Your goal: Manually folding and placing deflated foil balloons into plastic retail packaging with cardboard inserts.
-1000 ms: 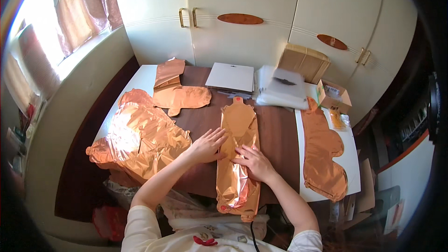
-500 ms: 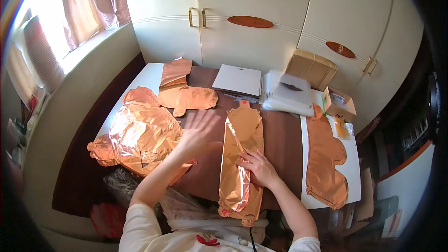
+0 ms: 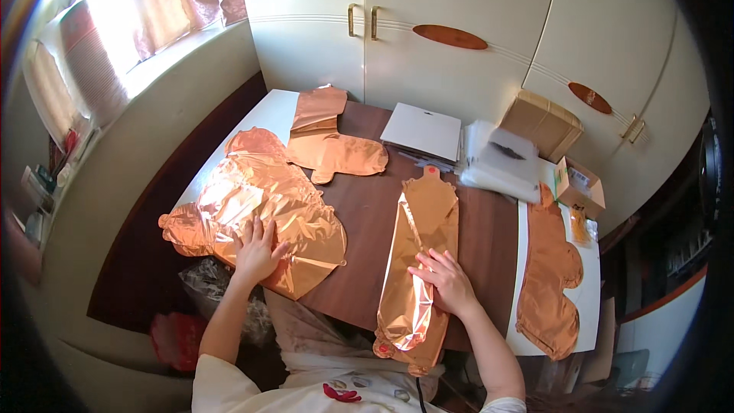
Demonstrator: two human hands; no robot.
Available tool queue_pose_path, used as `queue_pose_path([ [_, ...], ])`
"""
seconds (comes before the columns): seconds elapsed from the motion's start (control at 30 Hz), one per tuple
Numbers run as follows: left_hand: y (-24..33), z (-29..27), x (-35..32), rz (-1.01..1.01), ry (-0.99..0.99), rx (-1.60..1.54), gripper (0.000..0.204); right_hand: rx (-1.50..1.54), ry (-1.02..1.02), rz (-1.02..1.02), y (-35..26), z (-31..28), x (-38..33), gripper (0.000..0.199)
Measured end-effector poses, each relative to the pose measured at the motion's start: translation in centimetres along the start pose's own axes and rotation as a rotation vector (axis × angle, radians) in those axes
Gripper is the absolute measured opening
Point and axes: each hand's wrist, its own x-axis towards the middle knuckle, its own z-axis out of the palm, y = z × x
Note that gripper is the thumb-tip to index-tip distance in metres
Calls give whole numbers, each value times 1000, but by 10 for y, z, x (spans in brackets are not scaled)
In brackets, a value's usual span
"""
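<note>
On the table lie several flat, uninflated copper-coloured foil balloons. My left hand (image 3: 258,256) rests palm down, fingers spread, on the lower part of a large crumpled foil balloon (image 3: 302,214) at the left. A long, narrow folded foil balloon (image 3: 428,218) lies lengthwise in the middle, its lower end at the near table edge. My right hand (image 3: 449,283) lies flat on its right side, fingers stretched out. Behind the large balloon sits another foil balloon (image 3: 344,154), partly folded at its top. A wavy-edged one (image 3: 547,275) lies along the table's right side.
At the back stand a stack of flat white sheets or boxes (image 3: 422,128), a pile of clear plastic bags (image 3: 489,176), a cardboard box (image 3: 543,121) and a small open box (image 3: 581,193). Beside that lies a yellow packet (image 3: 581,228). A red bag (image 3: 174,340) sits below the left edge.
My left hand has come down from above the table onto the large balloon, which now lies more spread out at its right. My right hand stays on the folded balloon. The view has shifted slightly.
</note>
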Motion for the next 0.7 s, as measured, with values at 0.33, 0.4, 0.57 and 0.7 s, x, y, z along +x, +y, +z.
queue_pose_path([
  [0.33,-31,-19,99,355,-151,105,93,21,-11,28,-4,-5,0,36],
  [0.4,-42,-27,120,430,-253,143,97,11,-8,28,-1,-1,-1,36],
  [0.57,-40,-47,141,479,-398,107,88,8,-7,21,-4,-1,0,36],
  [0.7,-22,-56,104,379,-16,67,79,18,-19,25,-3,1,1,35],
])
